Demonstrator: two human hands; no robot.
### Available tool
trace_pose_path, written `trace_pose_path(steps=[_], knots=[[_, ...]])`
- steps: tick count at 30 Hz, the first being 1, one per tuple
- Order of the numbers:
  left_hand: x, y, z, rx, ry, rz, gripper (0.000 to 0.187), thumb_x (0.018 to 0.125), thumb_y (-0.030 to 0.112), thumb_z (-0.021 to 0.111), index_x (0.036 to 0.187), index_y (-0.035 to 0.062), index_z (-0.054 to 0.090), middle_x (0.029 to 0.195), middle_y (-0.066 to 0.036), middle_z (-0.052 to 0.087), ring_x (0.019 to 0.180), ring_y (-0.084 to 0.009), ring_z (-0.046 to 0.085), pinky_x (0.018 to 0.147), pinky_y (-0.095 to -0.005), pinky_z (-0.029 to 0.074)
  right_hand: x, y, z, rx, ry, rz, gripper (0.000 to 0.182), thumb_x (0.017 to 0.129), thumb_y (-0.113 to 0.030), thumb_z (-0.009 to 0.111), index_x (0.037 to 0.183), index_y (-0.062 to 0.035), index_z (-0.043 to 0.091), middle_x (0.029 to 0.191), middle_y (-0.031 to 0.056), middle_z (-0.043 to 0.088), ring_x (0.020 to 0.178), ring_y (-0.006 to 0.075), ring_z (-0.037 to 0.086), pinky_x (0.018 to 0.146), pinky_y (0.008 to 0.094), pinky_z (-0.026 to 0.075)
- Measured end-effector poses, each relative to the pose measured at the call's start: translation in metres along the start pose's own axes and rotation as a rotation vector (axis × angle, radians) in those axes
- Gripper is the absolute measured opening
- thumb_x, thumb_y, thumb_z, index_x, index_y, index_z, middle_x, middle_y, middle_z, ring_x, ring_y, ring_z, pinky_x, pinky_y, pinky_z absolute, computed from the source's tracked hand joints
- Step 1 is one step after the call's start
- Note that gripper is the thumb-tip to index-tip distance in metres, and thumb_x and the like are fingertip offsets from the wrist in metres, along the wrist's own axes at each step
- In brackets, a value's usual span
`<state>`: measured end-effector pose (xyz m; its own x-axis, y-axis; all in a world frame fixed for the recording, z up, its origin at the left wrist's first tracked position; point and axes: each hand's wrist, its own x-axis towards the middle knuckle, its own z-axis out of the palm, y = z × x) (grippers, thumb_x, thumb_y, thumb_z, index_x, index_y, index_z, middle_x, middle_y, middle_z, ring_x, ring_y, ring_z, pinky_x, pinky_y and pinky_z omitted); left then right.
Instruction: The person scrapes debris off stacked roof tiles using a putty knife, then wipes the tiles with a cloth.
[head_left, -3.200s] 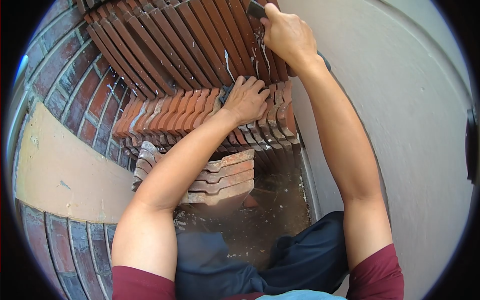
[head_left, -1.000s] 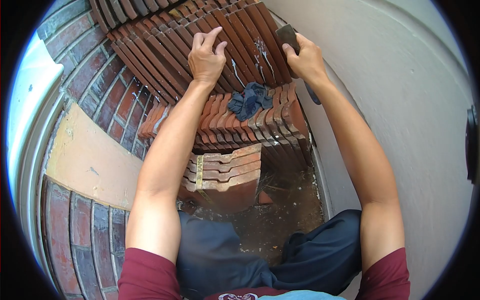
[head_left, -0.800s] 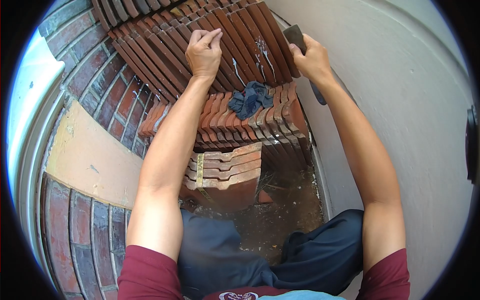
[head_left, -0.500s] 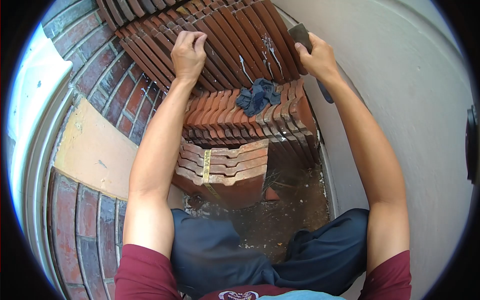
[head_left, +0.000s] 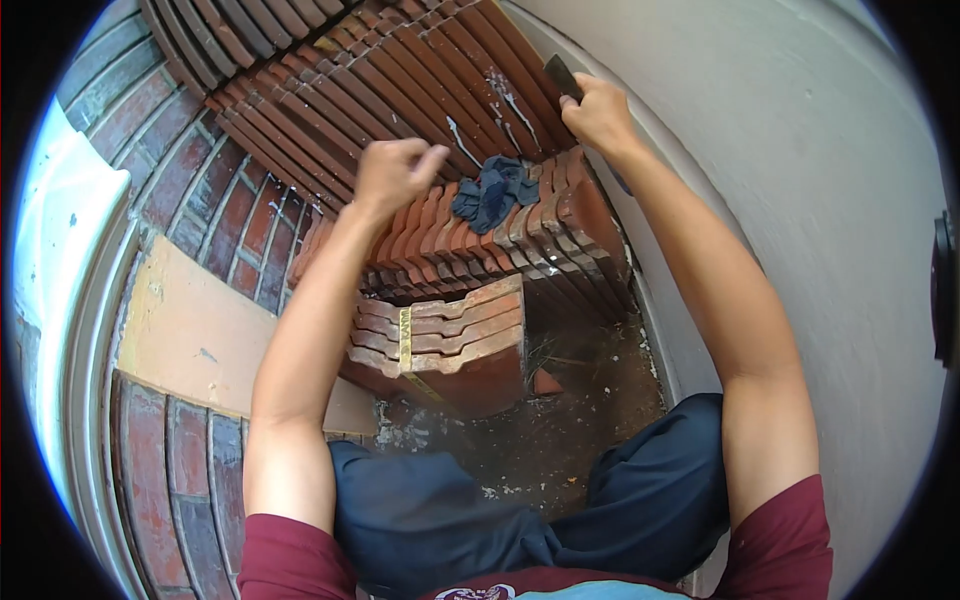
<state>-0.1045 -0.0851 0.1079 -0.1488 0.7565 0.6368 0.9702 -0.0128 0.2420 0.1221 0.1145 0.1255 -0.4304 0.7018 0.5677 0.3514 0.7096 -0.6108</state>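
Note:
My left hand (head_left: 393, 180) is closed, with its fingers curled and its thumb slightly blurred, over the stacked roof tiles (head_left: 440, 80). Whatever it may hold is hidden. In my right hand (head_left: 603, 115) is a flat-bladed scraper (head_left: 563, 76), its dark blade pointing up and left, close to the wall. Between my hands, a crumpled dark cloth (head_left: 492, 195) lies on a lower row of orange tiles (head_left: 590, 215). White smears mark several of the upper tiles.
A small bundle of tiles (head_left: 470, 330) with a yellow strap (head_left: 405, 340) stands nearer my knees. A pale wall (head_left: 800, 200) rises on the right, a brick wall (head_left: 205, 190) on the left. Debris and a broken tile piece (head_left: 546, 383) lie on the floor (head_left: 540, 450).
My left hand has moved down from the upper tiles toward the cloth. My right hand with the scraper has shifted slightly left, and the view has turned a little.

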Motion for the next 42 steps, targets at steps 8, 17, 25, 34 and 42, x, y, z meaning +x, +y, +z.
trace_pose_path(steps=[8, 17, 25, 34, 42], knots=[[-0.007, 0.055, 0.102, 0.212, -0.238, 0.101, 0.022, 0.093, 0.021, 0.062, 0.102, 0.0007, 0.068, 0.102, -0.022, 0.062, 0.093, -0.0419, 0.066, 0.081, -0.0504, 0.055, -0.007, 0.012, -0.015, -0.078, -0.022, 0.06, 0.023, 0.083, -0.017, 0.062, 0.098, -0.0016, 0.07, 0.096, 0.027, 0.069, 0.098, 0.0457, 0.065, 0.088, 0.0488, 0.051], [0.111, 0.055, -0.002, 0.16, 0.848, 0.163, 0.012, 0.089, 0.016, 0.07, 0.091, 0.0037, 0.072, 0.091, -0.016, 0.067, 0.081, -0.0344, 0.067, 0.074, -0.0427, 0.055, -0.007, 0.033, -0.025, -0.015, 0.078, 0.096, 0.019, 0.084, -0.015, 0.059, 0.088, 0.001, 0.068, 0.091, 0.0283, 0.068, 0.093, 0.0471, 0.065, 0.084, 0.0497, 0.05], [0.075, 0.063, 0.114, 0.192, 0.448, 0.271, 0.007, 0.087, 0.014, 0.071, 0.085, 0.0074, 0.068, 0.088, -0.012, 0.063, 0.073, -0.0347, 0.068, 0.067, -0.0434, 0.057, -0.012, 0.048, -0.01, -0.096, 0.037, 0.004, 0.017, 0.083, -0.013, 0.06, 0.086, 0.0016, 0.067, 0.089, 0.0289, 0.067, 0.091, 0.0477, 0.064, 0.082, 0.049, 0.051], [0.121, 0.053, 0.05, 0.185, 0.869, 0.241, 0.007, 0.084, 0.01, 0.073, 0.084, 0.0036, 0.069, 0.083, -0.015, 0.065, 0.078, -0.0343, 0.066, 0.068, -0.0433, 0.053, -0.013, 0.06, -0.012, -0.101, 0.067, 0.006, 0.018, 0.084, -0.014, 0.061, 0.087, 0.0021, 0.067, 0.088, 0.0291, 0.067, 0.088, 0.0485, 0.064, 0.08, 0.0508, 0.05], [0.062, 0.046, 0.139, 0.087, 0.407, 0.453, 0.004, 0.084, 0.007, 0.07, 0.084, 0.0075, 0.066, 0.081, -0.01, 0.063, 0.072, -0.0313, 0.066, 0.064, -0.0411, 0.056, -0.013, 0.069, 0.0, -0.116, 0.045, 0.013, 0.022, 0.088, -0.018, 0.059, 0.088, 0.002, 0.068, 0.089, 0.0289, 0.067, 0.09, 0.0484, 0.064, 0.082, 0.0518, 0.05]])
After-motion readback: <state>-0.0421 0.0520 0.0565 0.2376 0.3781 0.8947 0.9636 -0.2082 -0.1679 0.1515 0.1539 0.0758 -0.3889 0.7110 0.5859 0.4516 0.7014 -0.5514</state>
